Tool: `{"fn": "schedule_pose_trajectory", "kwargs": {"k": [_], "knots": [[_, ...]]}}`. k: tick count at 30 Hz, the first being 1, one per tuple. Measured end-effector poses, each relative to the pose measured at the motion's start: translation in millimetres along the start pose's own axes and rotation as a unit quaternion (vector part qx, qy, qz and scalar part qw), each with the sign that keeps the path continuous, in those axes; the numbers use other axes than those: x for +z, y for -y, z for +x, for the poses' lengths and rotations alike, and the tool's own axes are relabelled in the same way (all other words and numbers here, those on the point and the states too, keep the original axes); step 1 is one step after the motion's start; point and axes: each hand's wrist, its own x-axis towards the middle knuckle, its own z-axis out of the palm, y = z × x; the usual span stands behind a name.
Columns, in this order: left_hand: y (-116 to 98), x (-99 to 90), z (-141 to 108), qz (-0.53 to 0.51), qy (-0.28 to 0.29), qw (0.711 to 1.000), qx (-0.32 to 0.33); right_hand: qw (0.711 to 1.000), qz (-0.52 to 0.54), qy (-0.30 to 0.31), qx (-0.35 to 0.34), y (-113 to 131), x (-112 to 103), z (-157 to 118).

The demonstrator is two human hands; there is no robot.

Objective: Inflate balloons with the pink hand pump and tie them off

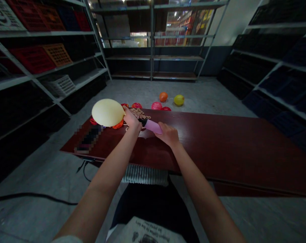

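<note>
A pale yellow balloon [107, 112], blown up round, sticks out to the left over the dark red table [213, 141]. At its neck my left hand [131, 119] is closed, with the fingers partly hidden from this side. A balloon hand pump [153, 126], pink with a black section, runs between my two hands. My right hand [168, 134] is wrapped around its pink end. Behind my left hand lies a heap of beige limp balloons or cord [140, 113]; which of these I cannot tell. Orange deflated balloons [118, 125] lie under the yellow one.
Past the table, an orange balloon [163, 97], a yellow balloon [178, 100] and a pink balloon [157, 106] lie on the floor. A blurred-out dark object [89, 138] lies at the table's left end. Shelves with crates [58, 54] stand left; a black cable [33, 194] crosses the floor.
</note>
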Motion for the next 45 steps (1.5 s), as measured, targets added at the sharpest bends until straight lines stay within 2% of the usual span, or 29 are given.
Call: {"fn": "schedule_pose_trajectory", "kwargs": {"k": [3, 7, 12, 15, 18, 20, 24, 28, 31, 34, 37, 39, 41, 45], "knots": [[-12, -5.5, -1, -0.036, -0.085, 0.995, 0.025, 1.000, -0.017, 0.006, -0.020, 3, -4, -1], [-42, -13.3, 0, -0.061, -0.113, 0.991, 0.034, 0.999, -0.031, 0.000, -0.030, 1, -1, -1], [-92, -21.6, 4, -0.074, -0.109, 0.991, 0.033, 0.999, -0.028, -0.019, -0.035, -2, 7, -2], [-119, -20.1, 10, -0.088, -0.095, 0.991, 0.038, 0.999, -0.011, -0.027, -0.036, -2, 9, -1], [-135, -10.4, 15, -0.078, -0.063, 0.993, 0.070, 0.998, 0.019, -0.042, -0.030, -3, 11, 0], [-137, 1.1, 16, -0.057, -0.030, 0.993, 0.095, 0.998, 0.040, -0.050, -0.010, -6, 11, 1], [-123, 32.1, 11, -0.031, 0.025, 0.992, 0.121, 0.994, 0.069, -0.059, 0.056, -16, 10, 1], [-101, 62.1, 12, -0.028, 0.055, 0.993, 0.102, 0.989, 0.076, -0.069, 0.108, -23, 9, 1], [-72, 78.3, 13, -0.039, 0.085, 0.994, 0.060, 0.986, 0.077, -0.075, 0.124, -23, 11, 3], [-32, 86.3, 6, -0.053, 0.105, 0.993, 0.002, 0.984, 0.078, -0.088, 0.134, -22, 13, 4], [5, 84.7, -5, -0.046, 0.083, 0.995, -0.040, 0.982, 0.074, -0.091, 0.145, -22, 13, 4], [18, 78.1, -9, -0.040, 0.060, 0.996, -0.047, 0.984, 0.064, -0.083, 0.145, -23, 13, 4], [22, 67.7, -9, -0.043, 0.042, 0.997, -0.040, 0.987, 0.057, -0.071, 0.130, -23, 14, 5], [15, 41.5, -1, -0.069, -0.001, 0.997, -0.025, 0.995, 0.038, -0.049, 0.079, -20, 15, 7]]}}
